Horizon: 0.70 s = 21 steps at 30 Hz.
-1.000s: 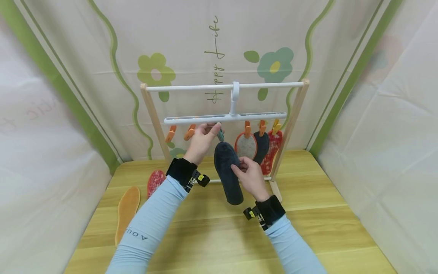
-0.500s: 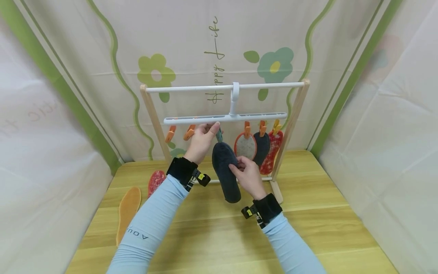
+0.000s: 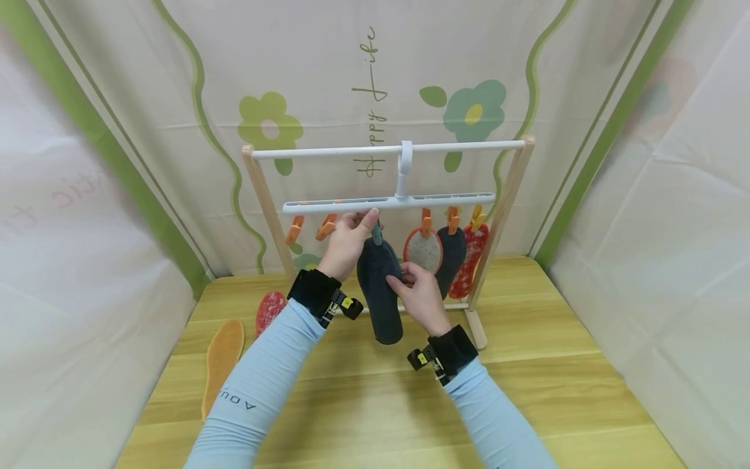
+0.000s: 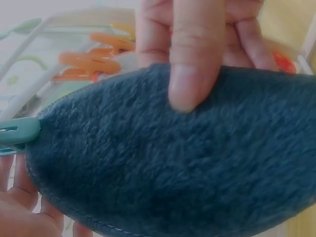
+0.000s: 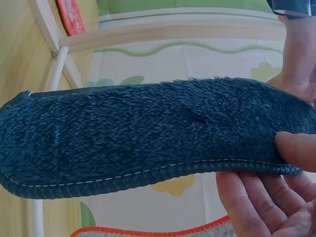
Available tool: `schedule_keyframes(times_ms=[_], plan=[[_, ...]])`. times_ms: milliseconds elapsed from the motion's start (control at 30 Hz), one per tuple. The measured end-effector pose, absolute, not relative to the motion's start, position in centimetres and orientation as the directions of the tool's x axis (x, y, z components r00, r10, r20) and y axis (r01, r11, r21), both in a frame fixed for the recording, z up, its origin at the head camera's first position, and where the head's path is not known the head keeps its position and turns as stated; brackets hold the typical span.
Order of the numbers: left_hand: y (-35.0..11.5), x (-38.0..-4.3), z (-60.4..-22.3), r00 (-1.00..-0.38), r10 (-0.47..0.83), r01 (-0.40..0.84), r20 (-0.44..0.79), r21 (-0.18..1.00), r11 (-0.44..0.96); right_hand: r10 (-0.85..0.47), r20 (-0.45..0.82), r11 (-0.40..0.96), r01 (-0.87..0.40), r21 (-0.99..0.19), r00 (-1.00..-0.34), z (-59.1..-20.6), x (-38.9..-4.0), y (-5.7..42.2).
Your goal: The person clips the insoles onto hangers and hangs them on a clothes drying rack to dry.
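Observation:
Between thumb and fingers, my right hand (image 3: 423,294) pinches the side edge of a dark blue fleecy insole (image 3: 383,312), which hangs lengthwise below the hanger. My left hand (image 3: 347,244) pinches a teal clothespin (image 3: 377,233) under the white hanger bar (image 3: 346,206). In the left wrist view the clothespin's tip (image 4: 29,131) overlaps the insole's upper end, and the right thumb (image 4: 190,91) lies on the fleece. The right wrist view shows the fleecy face (image 5: 133,133) with its stitched border, the right fingers (image 5: 247,202) behind its edge.
Right of the hands hang a grey insole with orange trim (image 3: 423,253), a dark insole (image 3: 451,260) and a red patterned insole (image 3: 473,251). Two orange clothespins (image 3: 295,229) hang at left. An orange insole (image 3: 221,361) and a red one (image 3: 269,311) lie on the table (image 3: 351,404).
The right hand has moved slightly left with the dark blue insole, whose upper end has come from below the teal clothespin to overlap its tip. The left hand has stayed at the clothespin.

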<state>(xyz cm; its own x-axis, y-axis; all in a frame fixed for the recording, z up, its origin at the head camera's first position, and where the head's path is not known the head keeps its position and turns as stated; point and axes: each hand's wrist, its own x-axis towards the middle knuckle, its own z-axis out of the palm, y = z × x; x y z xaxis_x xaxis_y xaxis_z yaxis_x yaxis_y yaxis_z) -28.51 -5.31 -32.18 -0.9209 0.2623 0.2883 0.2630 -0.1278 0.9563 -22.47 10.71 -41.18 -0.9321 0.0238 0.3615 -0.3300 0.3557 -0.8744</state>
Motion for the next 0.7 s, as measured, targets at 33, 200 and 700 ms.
schedule_keyframes(times_ms=[33, 200, 700], plan=[[-5.4, -28.5, -32.2, -0.922, 0.263, 0.260, 0.285, 0.958, -0.123, 0.022, 0.361, 0.356, -0.330, -0.874, -0.932, -41.1, -22.5, 10.7], [-5.5, -28.6, -32.2, -0.929, 0.261, 0.245, 0.261, 0.965, -0.093, 0.015, 0.380, 0.349, -0.351, -0.869, -0.925, -40.6, -22.8, 10.5], [-5.8, -28.8, -32.6, -0.932, 0.250, 0.281, 0.262, 0.959, 0.042, -0.061, 0.344, 0.367, -0.342, -0.865, -0.937, -40.5, -24.1, 10.1]])
